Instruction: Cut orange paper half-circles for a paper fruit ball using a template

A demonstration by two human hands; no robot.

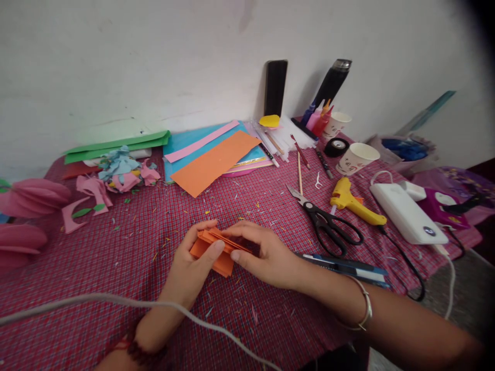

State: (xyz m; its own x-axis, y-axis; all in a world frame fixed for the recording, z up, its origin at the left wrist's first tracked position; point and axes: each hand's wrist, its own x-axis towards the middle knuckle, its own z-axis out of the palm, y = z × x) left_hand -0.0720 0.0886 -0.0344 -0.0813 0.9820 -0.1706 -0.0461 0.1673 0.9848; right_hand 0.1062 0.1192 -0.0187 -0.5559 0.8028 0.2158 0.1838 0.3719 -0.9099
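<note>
Between my hands is a small stack of folded orange paper (222,264), its layers fanned a little at the top. My left hand (195,257) grips it from the left, thumb pressed across the front. From the right, my right hand (263,252) pinches the upper layers between thumb and fingers. Beyond them a larger orange sheet (216,162) lies on blue paper (181,144), with a pink strip (204,141) above it. To the right of my hands rest black-handled scissors (328,226), blades partly apart.
A yellow glue gun (356,202), a white power bank (408,214) and a blue cutter (348,269) lie at right. Paper cups (358,158) and a phone (276,87) stand behind. Paper scraps (119,172) and pink paper shapes (36,198) lie left. A white cable (170,305) crosses in front.
</note>
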